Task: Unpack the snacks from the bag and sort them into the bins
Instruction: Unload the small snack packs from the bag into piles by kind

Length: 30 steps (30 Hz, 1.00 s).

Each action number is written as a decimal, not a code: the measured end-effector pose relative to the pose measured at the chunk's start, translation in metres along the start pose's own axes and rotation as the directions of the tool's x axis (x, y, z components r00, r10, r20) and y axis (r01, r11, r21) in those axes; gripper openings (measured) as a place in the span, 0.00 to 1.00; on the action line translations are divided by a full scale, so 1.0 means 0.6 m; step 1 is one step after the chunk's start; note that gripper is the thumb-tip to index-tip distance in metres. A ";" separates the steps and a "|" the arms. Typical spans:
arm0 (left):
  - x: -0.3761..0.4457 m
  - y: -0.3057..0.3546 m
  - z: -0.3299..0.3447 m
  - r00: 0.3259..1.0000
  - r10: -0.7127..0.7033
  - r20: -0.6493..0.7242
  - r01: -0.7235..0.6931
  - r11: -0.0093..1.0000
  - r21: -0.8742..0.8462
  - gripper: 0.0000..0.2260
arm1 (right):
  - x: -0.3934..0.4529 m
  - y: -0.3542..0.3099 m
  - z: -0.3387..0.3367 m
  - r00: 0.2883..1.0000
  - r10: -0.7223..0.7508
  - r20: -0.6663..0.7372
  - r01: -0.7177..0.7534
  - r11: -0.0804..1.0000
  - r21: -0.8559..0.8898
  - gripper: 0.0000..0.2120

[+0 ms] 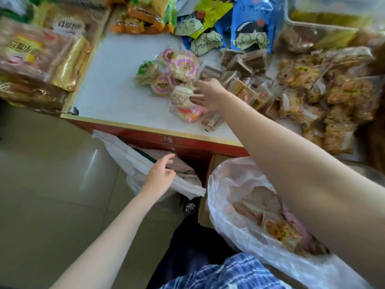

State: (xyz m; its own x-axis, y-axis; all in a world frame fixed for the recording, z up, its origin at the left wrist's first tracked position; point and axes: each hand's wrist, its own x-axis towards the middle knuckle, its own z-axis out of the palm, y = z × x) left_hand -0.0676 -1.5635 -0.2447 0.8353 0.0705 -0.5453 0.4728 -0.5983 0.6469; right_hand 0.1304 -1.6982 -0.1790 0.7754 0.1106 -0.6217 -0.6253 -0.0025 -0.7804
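A clear plastic bag point(235, 197) of wrapped snacks stands open at the lower right, below the table edge. On the white table point(116, 88) lies a heap of round rice cakes with pink and green labels point(177, 80). My right hand point(208, 93) hovers at the right side of that heap with fingers spread and relaxed, holding nothing. My left hand point(160, 174) hangs lower, open, over a white plastic bag point(133, 161) that droops from the table front. Brown square cakes point(248, 88) lie to the right of my right hand.
Golden bread packs point(41, 57) crowd the left edge. Orange packets point(141, 17) and blue and green cartoon bags point(229, 28) line the back. Crispy snack packs point(333, 97) fill the right side, behind them a clear bin point(325, 28). Tiled floor point(52, 195) lies at the left.
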 end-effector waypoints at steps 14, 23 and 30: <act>-0.009 0.091 0.106 0.912 0.254 0.322 -0.277 0.960 0.029 0.17 | -0.264 0.234 -0.299 0.999 -0.033 0.015 0.036 0.895 -0.444 0.05; -0.012 0.073 0.140 0.853 0.049 0.519 -0.199 0.951 0.237 0.22 | -0.236 0.439 -0.277 0.947 0.315 0.068 -0.213 0.769 -0.602 0.29; -0.044 0.049 0.161 0.804 0.002 0.594 -0.168 0.960 0.224 0.34 | -0.279 0.484 -0.256 0.904 0.404 0.143 -0.136 0.587 -0.798 0.39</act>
State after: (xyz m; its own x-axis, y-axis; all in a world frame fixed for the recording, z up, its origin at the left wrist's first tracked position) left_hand -0.1025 -1.6601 -0.2627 0.5062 -0.4186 -0.7540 0.2504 -0.7653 0.5930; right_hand -0.1672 -1.8700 -0.3119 0.4359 0.2409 -0.8671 -0.4029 -0.8093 -0.4274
